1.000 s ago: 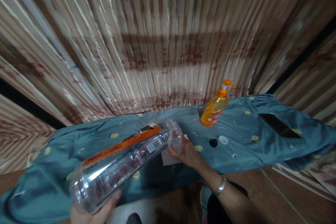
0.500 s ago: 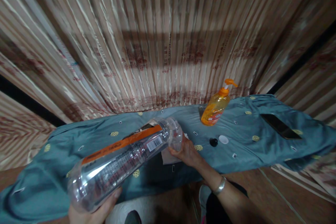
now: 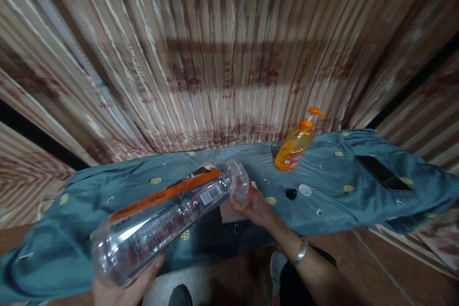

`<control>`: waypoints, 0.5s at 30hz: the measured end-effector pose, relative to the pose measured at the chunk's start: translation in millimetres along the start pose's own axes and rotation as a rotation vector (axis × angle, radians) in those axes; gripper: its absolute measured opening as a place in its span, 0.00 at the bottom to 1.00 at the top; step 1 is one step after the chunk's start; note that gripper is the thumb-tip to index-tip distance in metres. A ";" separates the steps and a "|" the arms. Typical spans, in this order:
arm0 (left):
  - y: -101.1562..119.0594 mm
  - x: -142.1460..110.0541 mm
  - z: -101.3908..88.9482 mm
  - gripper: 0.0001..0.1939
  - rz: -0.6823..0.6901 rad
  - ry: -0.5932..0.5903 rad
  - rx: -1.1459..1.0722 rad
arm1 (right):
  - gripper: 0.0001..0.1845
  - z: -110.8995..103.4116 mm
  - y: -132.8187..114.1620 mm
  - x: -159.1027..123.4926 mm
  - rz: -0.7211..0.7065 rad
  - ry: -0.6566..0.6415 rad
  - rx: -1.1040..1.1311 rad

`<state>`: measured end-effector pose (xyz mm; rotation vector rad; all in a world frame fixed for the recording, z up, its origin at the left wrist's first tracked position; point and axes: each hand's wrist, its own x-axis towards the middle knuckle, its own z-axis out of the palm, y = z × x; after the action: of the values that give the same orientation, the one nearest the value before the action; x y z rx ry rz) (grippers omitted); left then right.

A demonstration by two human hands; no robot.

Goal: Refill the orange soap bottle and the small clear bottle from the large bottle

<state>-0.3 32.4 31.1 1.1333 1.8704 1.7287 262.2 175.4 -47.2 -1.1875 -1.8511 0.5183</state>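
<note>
A large clear plastic bottle (image 3: 161, 215) with an orange-striped label and a barcode lies slanted in the air over the bed-like surface. My left hand (image 3: 132, 284) grips its wide base from below, fingers partly out of frame. At the upper end, my right hand (image 3: 253, 205) is closed around a clear rounded cup-like part (image 3: 239, 184); I cannot tell whether that is separate from the bottle. A pale cloth or paper (image 3: 231, 214) lies under that hand, and a bit of white shows behind its fingers.
On the teal patterned cover (image 3: 201, 258) stand a pump bottle (image 3: 292, 150) of orange liquid, a small black cap-like thing (image 3: 291, 193), a white disc (image 3: 304, 190) and a dark phone (image 3: 383, 173). A pleated curtain (image 3: 229, 57) hangs behind; my feet show below.
Both hands keep their grip. The bottle has barely shifted, a few pixels leftward and down; everything else looks the same.
</note>
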 end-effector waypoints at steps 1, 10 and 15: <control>-0.2 0.2 -0.3 0.36 -0.005 0.002 -0.004 | 0.31 -0.5 -0.2 0.2 -0.006 -0.001 -0.004; -3.6 -0.5 -4.0 0.42 -0.041 0.001 0.012 | 0.29 -3.1 -3.0 0.9 0.030 -0.017 -0.003; -9.2 4.7 -6.4 0.42 -0.056 -0.025 -0.039 | 0.26 -3.4 -3.2 1.0 0.022 -0.023 -0.009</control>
<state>-10.7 32.2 24.9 1.0724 1.8278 1.7052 263.1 174.4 -42.6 -1.2139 -1.8628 0.5385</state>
